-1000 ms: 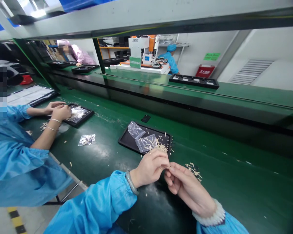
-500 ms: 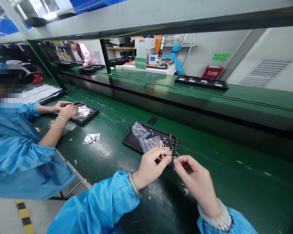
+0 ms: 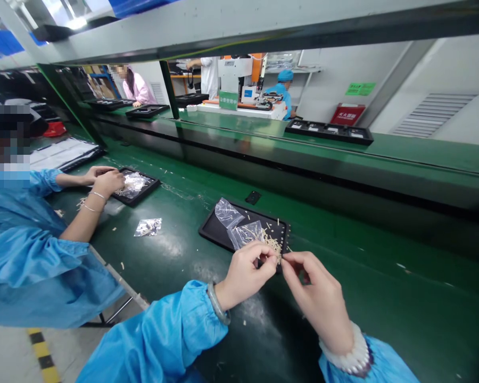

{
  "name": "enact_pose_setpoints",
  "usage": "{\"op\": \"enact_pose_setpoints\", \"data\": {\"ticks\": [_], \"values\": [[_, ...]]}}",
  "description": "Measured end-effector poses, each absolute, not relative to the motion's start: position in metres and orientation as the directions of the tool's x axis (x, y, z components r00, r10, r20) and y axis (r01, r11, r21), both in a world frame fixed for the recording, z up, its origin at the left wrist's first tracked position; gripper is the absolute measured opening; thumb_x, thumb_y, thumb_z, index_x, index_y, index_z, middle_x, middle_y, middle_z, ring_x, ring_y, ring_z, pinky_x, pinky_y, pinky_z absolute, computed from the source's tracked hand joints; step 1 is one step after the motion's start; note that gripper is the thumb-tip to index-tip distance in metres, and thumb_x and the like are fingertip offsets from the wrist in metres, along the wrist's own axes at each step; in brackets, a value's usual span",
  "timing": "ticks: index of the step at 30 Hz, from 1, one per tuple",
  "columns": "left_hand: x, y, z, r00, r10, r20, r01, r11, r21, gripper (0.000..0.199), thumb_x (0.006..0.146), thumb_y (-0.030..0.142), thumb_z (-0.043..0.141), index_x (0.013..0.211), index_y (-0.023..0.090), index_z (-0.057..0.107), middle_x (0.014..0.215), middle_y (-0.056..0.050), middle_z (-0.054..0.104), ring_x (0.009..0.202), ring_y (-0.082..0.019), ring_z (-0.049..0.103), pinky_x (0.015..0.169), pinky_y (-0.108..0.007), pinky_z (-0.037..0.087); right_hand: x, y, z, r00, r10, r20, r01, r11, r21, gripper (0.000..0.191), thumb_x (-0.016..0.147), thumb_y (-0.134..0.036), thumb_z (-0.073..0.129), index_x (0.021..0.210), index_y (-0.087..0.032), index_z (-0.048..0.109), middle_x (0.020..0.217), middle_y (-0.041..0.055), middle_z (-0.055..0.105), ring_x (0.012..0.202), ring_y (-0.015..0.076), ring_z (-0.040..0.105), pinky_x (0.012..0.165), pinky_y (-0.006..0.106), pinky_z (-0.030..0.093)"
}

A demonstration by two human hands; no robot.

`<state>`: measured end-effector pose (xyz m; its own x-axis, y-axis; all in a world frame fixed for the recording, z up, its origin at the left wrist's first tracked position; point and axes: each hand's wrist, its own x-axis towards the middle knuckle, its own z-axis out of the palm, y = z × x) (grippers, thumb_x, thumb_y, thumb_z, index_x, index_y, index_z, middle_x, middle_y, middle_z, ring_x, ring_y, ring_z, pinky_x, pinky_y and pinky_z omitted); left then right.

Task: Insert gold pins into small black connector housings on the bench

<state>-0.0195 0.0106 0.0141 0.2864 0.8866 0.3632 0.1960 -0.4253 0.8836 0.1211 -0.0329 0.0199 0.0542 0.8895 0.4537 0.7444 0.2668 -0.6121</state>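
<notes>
My left hand [image 3: 250,270] is closed in a pinch over the near right corner of a black tray [image 3: 215,230]. Close beside it, my right hand [image 3: 313,284] pinches thumb against forefinger at the tray's edge. What either hand holds is too small to make out. Small beige strips [image 3: 272,236] lie heaped at the tray's right end, partly hidden by my left hand. Pale bits dot the tray's right rim. Two clear plastic bags, one [image 3: 228,214] toward the back and another [image 3: 245,234] against the strips, lie in the tray.
At left, a co-worker's hands [image 3: 107,181] work over another black tray [image 3: 146,192]. A small silvery bag [image 3: 148,227] lies between the trays. Behind my tray is a flat black piece [image 3: 253,197]. A raised ledge [image 3: 231,142] bears a long compartment tray [image 3: 329,131]; a shelf beam [image 3: 239,26] crosses above.
My right hand has shifted slightly left, and the fingertips of both hands are closer together. The trays and bags stay in place.
</notes>
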Motion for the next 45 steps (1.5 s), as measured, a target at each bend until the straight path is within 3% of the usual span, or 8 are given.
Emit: {"op": "enact_pose_setpoints", "data": {"ticks": [3,10,17,20,26,32,39,45], "values": [[-0.020,0.010,0.014,0.288,0.882,0.374,0.213,-0.440,0.872,0.008,0.077,0.013,0.052,0.073,0.015,0.059,0.072,-0.001,0.058,0.065,-0.011,0.051,0.055,-0.021,0.040,0.120,-0.035,0.018,-0.024,0.855,0.518,0.768,0.348,-0.538,0.011,0.085,-0.023,0.050,0.091,-0.021,0.059,0.086,0.0044,0.064,0.075,0.0160,0.060,0.067,0.027,0.046],[-0.025,0.012,0.020,0.380,0.788,0.485,0.287,-0.599,0.748,0.013,0.080,0.015,0.050,0.076,0.017,0.062,0.076,-0.003,0.063,0.074,-0.014,0.057,0.069,-0.025,0.046,0.125,-0.031,0.026,-0.063,0.916,0.396,0.650,0.339,-0.680,0.014,0.087,-0.027,0.048,0.085,-0.022,0.062,0.084,0.0042,0.064,0.071,0.0154,0.060,0.065,0.026,0.048],[-0.031,0.019,0.021,0.527,0.689,0.497,0.366,-0.712,0.600,0.017,0.081,0.015,0.047,0.083,0.017,0.064,0.084,-0.003,0.066,0.082,-0.015,0.058,0.077,-0.026,0.046,0.129,-0.031,0.029,-0.170,0.866,0.471,0.789,0.406,-0.461,0.015,0.084,-0.024,0.049,0.083,-0.022,0.064,0.081,0.0024,0.067,0.071,0.0149,0.062,0.064,0.024,0.046],[-0.031,0.019,0.020,0.521,0.709,0.476,0.352,-0.686,0.637,0.016,0.080,0.014,0.048,0.082,0.018,0.064,0.083,-0.003,0.065,0.082,-0.015,0.058,0.078,-0.026,0.046,0.128,-0.031,0.029,-0.156,0.863,0.480,0.793,0.399,-0.460,0.014,0.083,-0.023,0.050,0.079,-0.021,0.064,0.078,0.0017,0.067,0.069,0.0144,0.062,0.063,0.024,0.045],[-0.028,0.017,0.022,0.482,0.809,0.336,0.223,-0.484,0.846,0.014,0.080,0.016,0.050,0.080,0.017,0.064,0.080,-0.002,0.063,0.073,-0.013,0.056,0.063,-0.022,0.045,0.126,-0.028,0.031,-0.016,0.924,0.381,0.675,0.291,-0.678,0.017,0.082,-0.026,0.049,0.073,-0.021,0.062,0.074,0.0014,0.065,0.061,0.0139,0.058,0.059,0.024,0.045],[-0.028,0.020,0.023,0.400,0.876,0.269,0.142,-0.349,0.926,0.014,0.081,0.019,0.051,0.075,0.015,0.062,0.076,-0.003,0.060,0.072,-0.012,0.054,0.060,-0.021,0.043,0.136,-0.022,0.028,0.107,0.935,0.339,0.679,0.180,-0.712,0.020,0.081,-0.031,0.048,0.074,-0.021,0.064,0.070,0.0013,0.066,0.057,0.0146,0.057,0.054,0.025,0.044],[-0.030,0.028,0.016,0.241,0.951,0.194,0.136,-0.231,0.963,0.014,0.081,0.025,0.051,0.076,0.015,0.060,0.073,-0.001,0.060,0.068,-0.012,0.052,0.062,-0.022,0.042,0.138,-0.003,0.021,0.149,0.946,0.289,0.836,0.036,-0.548,0.022,0.081,-0.039,0.051,0.077,-0.024,0.066,0.073,-0.0007,0.070,0.061,0.0170,0.064,0.055,0.026,0.045],[-0.029,0.034,0.011,0.209,0.965,0.161,0.097,-0.184,0.978,0.017,0.082,0.028,0.051,0.076,0.014,0.058,0.070,0.001,0.055,0.065,-0.010,0.047,0.062,-0.021,0.040,0.134,0.010,0.002,-0.022,0.960,0.278,0.902,0.139,-0.409,0.023,0.081,-0.018,0.046,0.091,-0.026,0.065,0.095,-0.0008,0.071,0.085,0.0195,0.066,0.068,0.030,0.049]]}}
